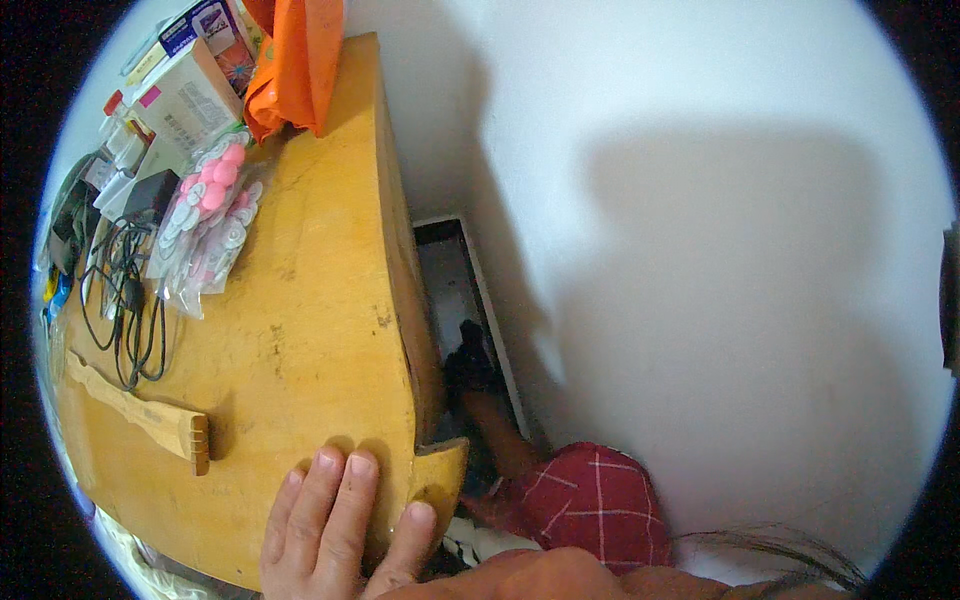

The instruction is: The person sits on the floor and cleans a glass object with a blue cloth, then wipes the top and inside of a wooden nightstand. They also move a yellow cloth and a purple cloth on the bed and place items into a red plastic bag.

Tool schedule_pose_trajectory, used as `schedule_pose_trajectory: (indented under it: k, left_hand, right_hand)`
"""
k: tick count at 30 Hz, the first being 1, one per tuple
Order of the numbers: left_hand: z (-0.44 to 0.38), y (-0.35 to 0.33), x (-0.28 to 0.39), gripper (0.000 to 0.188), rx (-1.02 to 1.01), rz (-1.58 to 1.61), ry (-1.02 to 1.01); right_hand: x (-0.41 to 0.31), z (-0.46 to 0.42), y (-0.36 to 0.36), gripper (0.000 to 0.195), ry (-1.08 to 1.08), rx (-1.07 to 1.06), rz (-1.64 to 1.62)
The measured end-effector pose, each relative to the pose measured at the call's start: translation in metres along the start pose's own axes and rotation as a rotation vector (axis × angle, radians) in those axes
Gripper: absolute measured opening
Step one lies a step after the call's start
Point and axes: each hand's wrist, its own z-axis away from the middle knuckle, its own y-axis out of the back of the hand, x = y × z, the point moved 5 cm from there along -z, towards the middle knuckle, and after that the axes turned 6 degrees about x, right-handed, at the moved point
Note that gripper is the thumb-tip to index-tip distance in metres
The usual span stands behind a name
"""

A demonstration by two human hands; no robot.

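Observation:
My left hand (322, 517) rests palm down on the yellow wooden tabletop (322, 300), near its front right corner. Its fingers are spread a little and hold nothing; the thumb reaches the rounded corner edge. To the left of the hand and apart from it lies a carved wooden piece (142, 405) with a narrow handle and a notched, wider end, perhaps a back scratcher. My right hand is out of view.
Farther back stand a black power adapter (152, 195) with its coiled cable (131, 300), clear plastic bags (199, 255) with pink balls and grey discs, a white box (187, 97) and an orange bag (292, 75). A white wall (675, 90) and my clothed knee (600, 510) are at right.

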Motion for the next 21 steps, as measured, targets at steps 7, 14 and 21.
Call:
schedule_pose_trajectory:
  k: [7, 14, 21]
  left_hand:
    - [0.001, -0.008, -0.001, 0.037, 0.056, 0.013, 0.051]
    - [0.002, -0.007, -0.003, 0.032, 0.055, -0.032, 0.074]
    - [0.02, -0.03, -0.019, 0.053, 0.307, 0.024, 0.296]
  right_hand:
    - [0.002, 0.01, -0.017, 0.033, -0.021, -0.015, -0.043]
    - [-0.02, 0.008, 0.0, 0.03, -0.035, -0.035, -0.074]
    - [-0.078, -0.115, 0.176, 0.031, 0.026, 0.23, 0.01]
